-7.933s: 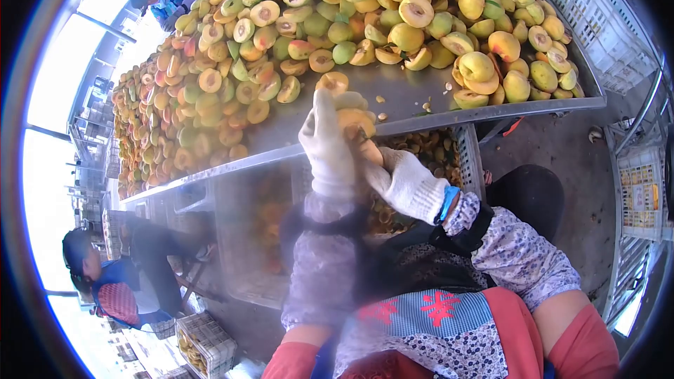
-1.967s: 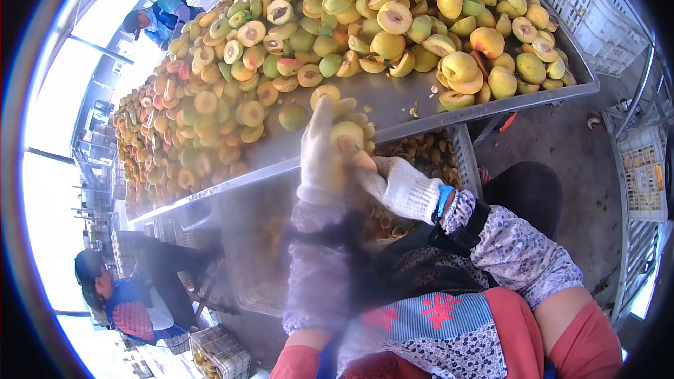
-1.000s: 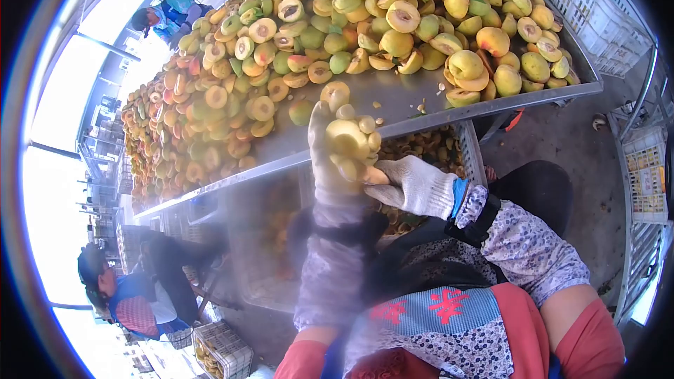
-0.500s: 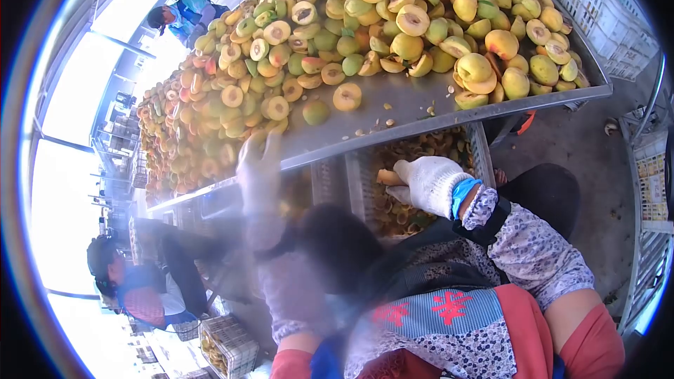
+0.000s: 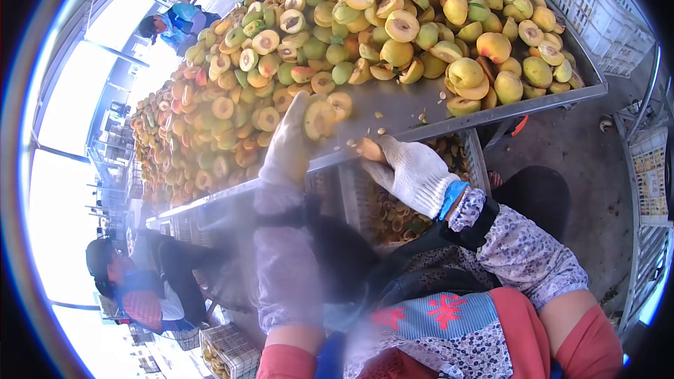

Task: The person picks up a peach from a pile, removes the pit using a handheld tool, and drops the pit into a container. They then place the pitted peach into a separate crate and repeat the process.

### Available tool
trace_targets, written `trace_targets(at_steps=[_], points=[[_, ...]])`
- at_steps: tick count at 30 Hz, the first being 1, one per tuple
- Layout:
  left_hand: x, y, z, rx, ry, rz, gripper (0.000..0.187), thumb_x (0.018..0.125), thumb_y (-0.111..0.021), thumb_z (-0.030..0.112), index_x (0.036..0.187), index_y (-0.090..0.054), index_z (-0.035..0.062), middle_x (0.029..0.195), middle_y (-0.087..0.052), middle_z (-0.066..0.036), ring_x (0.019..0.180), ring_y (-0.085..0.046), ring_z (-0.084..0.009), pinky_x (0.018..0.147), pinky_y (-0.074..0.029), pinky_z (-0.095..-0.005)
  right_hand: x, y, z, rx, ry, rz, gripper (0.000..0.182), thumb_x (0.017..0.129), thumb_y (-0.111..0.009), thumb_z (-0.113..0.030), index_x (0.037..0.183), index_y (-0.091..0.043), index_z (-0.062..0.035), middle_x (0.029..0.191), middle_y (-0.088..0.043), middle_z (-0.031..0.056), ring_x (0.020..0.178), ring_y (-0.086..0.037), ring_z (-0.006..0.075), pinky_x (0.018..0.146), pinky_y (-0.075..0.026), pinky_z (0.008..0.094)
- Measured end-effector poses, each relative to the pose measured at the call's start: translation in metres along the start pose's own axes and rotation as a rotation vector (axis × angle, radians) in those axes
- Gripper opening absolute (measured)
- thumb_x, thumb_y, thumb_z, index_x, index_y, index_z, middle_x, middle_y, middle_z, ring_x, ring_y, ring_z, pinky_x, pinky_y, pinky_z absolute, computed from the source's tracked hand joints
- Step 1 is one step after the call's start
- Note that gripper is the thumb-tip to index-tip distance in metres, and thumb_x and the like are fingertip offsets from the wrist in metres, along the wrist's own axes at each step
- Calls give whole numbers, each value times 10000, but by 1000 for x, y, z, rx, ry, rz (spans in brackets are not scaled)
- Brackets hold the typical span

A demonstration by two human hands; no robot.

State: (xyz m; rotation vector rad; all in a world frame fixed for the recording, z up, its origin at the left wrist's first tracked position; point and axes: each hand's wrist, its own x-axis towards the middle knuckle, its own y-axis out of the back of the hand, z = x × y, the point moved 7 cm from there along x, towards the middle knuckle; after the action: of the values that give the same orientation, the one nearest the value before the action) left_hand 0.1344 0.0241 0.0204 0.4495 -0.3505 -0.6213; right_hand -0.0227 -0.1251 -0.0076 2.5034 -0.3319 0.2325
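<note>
My left hand point(image 5: 286, 144), in a white glove blurred by motion, is over the near edge of the metal tray with its fingers against a halved peach point(image 5: 321, 120), cut face showing. Beside that half lies another peach half point(image 5: 341, 104) on the tray. My right hand point(image 5: 415, 177), also in a white knit glove, is closed just below the tray's rim. A small orange-tan piece point(image 5: 369, 149) shows at its fingertips; what it is I cannot make out. Many peaches point(image 5: 401, 26), whole and halved, are heaped on the tray beyond both hands.
The metal tray's rim point(image 5: 449, 125) runs across in front of me. Under it stands a crate point(image 5: 477, 161) with peach scraps point(image 5: 400, 214). One person point(image 5: 140, 288) sits at the left, another person point(image 5: 179, 24) is farther back. White crates point(image 5: 583, 7) are stacked at the upper right.
My left hand has moved up and right, and a peach half now shows at its fingers. My right hand has risen from over the crate toward the tray's rim.
</note>
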Motion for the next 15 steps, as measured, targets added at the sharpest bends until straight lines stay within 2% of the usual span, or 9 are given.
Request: trace_targets(at_steps=[2, 3, 5, 9, 11, 15], points=[[-20, -28, 22, -585, 258, 33, 409, 1020, -517, 165, 1422, -464, 111, 1171, -646, -152, 910, -685, -194, 620, -525, -209, 0, 4, -5, 13, 31, 67, 291, 931, -603, -349, 944, -629, -59, 798, -652, 212, 790, -637, 430, 700, -501, 516], [-24, -38, 44, -577, 102, 33, 394, 1053, -426, 301, 1364, -522, 80, 1120, -679, -154, 865, -695, -180, 567, -496, -169, 0, 6, -8, -10, 18, 58, 300, 932, -606, -350, 942, -626, -51, 790, -649, 212, 786, -637, 427, 700, -502, 513], [-29, -57, 52, -588, 498, 60, 502, 1057, -355, 413, 1278, -577, 20, 997, -714, -146, 776, -693, -146, 488, -446, -156, -2, 11, -11, -36, 0, 54, 308, 933, -608, -352, 941, -623, -44, 783, -646, 211, 783, -637, 425, 699, -503, 510], [-33, -69, 32, -668, 419, 141, 586, 1049, -332, 475, 1191, -620, -16, 866, -720, -123, 707, -679, -119, 433, -395, -163, -6, 8, -5, -21, -52, -33, 324, 942, -601, -359, 941, -618, -35, 803, -650, 221, 814, -635, 434, 718, -504, 507], [-33, -63, 41, -440, 232, 169, 588, 1043, -354, 482, 1140, -649, -17, 844, -711, -117, 670, -661, -114, 423, -378, -166, -9, 6, -3, -19, -72, -68, 326, 946, -598, -359, 941, -617, -34, 812, -652, 225, 828, -634, 439, 724, -503, 508], [-34, -65, 52, -296, 122, 168, 604, 1034, -380, 483, 1064, -673, -45, 791, -693, -114, 624, -639, -126, 466, -427, -193, -17, -4, -3, 131, -81, -133, 309, 959, -588, -330, 973, -629, -24, 856, -662, 239, 865, -628, 454, 737, -501, 509]])
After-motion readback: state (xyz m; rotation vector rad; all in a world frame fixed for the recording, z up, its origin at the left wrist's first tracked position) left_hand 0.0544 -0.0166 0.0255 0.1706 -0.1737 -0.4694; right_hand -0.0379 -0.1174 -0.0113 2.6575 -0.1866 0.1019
